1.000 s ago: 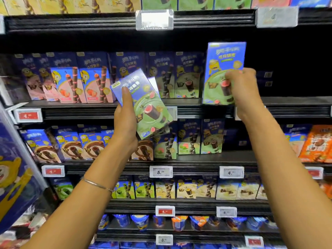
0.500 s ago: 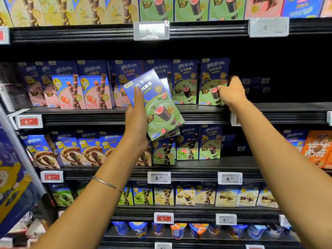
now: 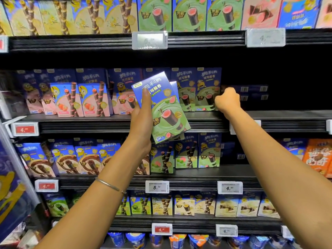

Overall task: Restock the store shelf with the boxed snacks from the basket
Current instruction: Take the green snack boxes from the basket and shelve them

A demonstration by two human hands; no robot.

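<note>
Green-and-blue cardboard snack boxes [image 3: 161,112], at least two stacked face to face, sit tilted in the left hand [image 3: 142,123], held in front of the middle shelf [image 3: 287,115] rather than on it. The thumb lies up the front panel and the other fingers are hidden behind the stack. The rear box shows at the top right and at the bottom, set slightly off the front one. That offset is the first risk: a one-handed pinch on glossy card could let the back box slide free and drop onto the rows below.

To the right, the right hand [image 3: 227,100] is curled at the outer edge of the last green box [image 3: 208,90] in the row, which stands upright on the shelf, touching its neighbour [image 3: 185,90]. Whether the fingers grip that box or only rest against its side cannot be told, since the knuckles hide them. If they are hooked on the edge, pulling away may twist the box or tip it off the shelf lip.

Beyond it the shelf is dark, with flat-lying packs [image 3: 251,89] at the back. A box pushed in too hard could skew against them.
</note>
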